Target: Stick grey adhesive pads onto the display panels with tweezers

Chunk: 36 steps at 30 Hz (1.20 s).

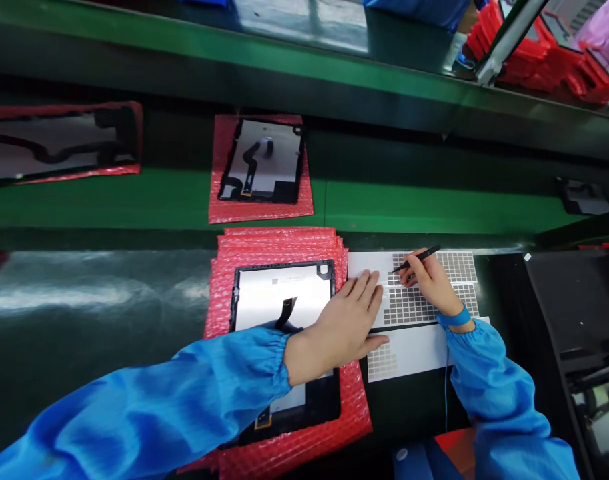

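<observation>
My right hand (431, 283) is closed on black tweezers (424, 255), tips down at a white sheet of small grey stickers (411, 305). A blue band (454, 317) circles that wrist. My left hand (341, 323) reaches across a screen panel (284, 277), its fingers stretched out flat over the left edge of the sticker sheet. The panel shows a pale back, black frame and dark flex cable, and my left forearm hides part of it. Under it lies a stack of red bubble-wrap bags (354, 400). Below the first sheet is another sticker sheet (419, 352), partly used.
On the green conveyor belt (384, 207) lie a panel on a red bag (261, 163), a second panel (59, 143) at left and a dark device (583, 197) at right. A black case (534, 320) stands right of my arm. Red-wrapped panels (549, 53) pile up on the upper shelf.
</observation>
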Available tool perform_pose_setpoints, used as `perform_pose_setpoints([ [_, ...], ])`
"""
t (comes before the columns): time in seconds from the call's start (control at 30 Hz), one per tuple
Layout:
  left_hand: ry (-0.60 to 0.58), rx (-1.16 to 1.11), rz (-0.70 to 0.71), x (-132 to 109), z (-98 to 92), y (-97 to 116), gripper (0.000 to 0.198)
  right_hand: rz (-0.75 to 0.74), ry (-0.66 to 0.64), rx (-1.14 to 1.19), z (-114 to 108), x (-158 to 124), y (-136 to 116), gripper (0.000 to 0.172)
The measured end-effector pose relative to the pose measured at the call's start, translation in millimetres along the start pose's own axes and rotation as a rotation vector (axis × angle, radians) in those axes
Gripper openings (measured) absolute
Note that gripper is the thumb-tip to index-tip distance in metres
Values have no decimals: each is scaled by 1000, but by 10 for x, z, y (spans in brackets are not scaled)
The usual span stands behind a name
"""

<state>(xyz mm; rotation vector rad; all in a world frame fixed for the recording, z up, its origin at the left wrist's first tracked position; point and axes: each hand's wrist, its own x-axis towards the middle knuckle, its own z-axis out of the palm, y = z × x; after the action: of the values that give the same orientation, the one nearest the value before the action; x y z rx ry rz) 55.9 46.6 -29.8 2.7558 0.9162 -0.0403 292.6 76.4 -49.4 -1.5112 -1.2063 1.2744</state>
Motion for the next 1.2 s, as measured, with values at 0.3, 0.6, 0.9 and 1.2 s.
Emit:
perform_pose_setpoints([
  [0.3,240,118,164,-356,-353,329,74,-121,54,213,210,-192,-249,41],
  [0.6,315,45,-89,-1018,-310,238,45,-101,-181,255,873,-410,-378,37],
  [0.9,364,77,-163,-1081,-110,172,58,-52,-270,333,1050,-498,-227,31],
  [1.2,353,78,-166,-1064,-130,155,59,-26,-285,301,1027,-501,-191,30],
])
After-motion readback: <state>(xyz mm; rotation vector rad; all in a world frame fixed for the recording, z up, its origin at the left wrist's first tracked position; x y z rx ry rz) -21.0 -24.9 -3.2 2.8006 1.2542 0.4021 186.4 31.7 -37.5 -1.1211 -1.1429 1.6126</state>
